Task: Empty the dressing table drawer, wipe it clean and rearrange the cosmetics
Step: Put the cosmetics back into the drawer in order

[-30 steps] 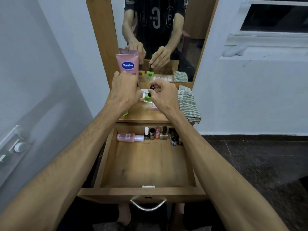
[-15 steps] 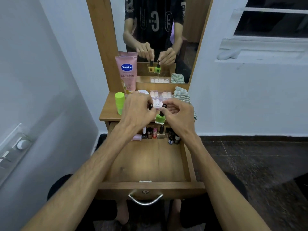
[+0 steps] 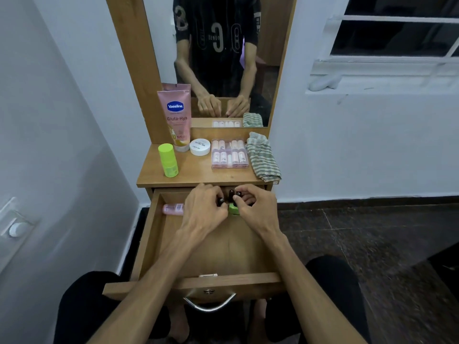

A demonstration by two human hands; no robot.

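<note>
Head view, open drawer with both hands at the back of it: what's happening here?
A person is putting small bottles into the back of the open drawer. The right hand pinches the dark cap of a green nail polish bottle; the left hand holds another dark-capped bottle. A pink bottle lies at the back left. The Vaseline tube, green stick, white jar, nail box and striped cloth sit on the tabletop.

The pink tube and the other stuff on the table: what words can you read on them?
"Vaseline": pink tube, in its blue badge.
"Gluta-Hya": same tube, lower down.
White round jar: lid print too small to read.
Clear box of little pink bottles: labels too blurred.
Shirt print in the mirror: reversed, unreadable.
</note>
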